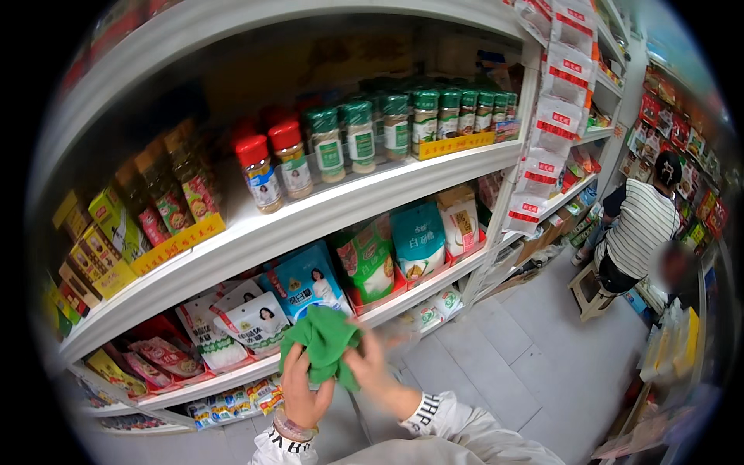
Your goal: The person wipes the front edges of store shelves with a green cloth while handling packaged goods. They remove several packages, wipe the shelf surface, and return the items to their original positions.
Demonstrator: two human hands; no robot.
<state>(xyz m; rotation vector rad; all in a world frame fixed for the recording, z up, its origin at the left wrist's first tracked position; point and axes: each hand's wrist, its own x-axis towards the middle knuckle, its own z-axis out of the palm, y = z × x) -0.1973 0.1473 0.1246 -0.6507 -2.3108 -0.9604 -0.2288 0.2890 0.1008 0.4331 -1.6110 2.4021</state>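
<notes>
A bunched green cloth [323,343] is held between both hands, in front of the lower shelf. My left hand [303,386] grips its lower left side, with a bracelet at the wrist. My right hand [372,366], somewhat blurred, has hold of its right side. Just beyond the cloth stand a blue pouch [305,276] and white pouches [256,322]. Above them, the upper shelf [349,189] bears red-capped spice jars [260,174] and several green-capped jars [329,145].
Boxes and bottles [119,226] fill the upper shelf's left end. Hanging packet strips [552,128] line the shelf post. Along the aisle, a person in a striped top [639,224] sits on a stool [587,290]. Goods stand along the right side.
</notes>
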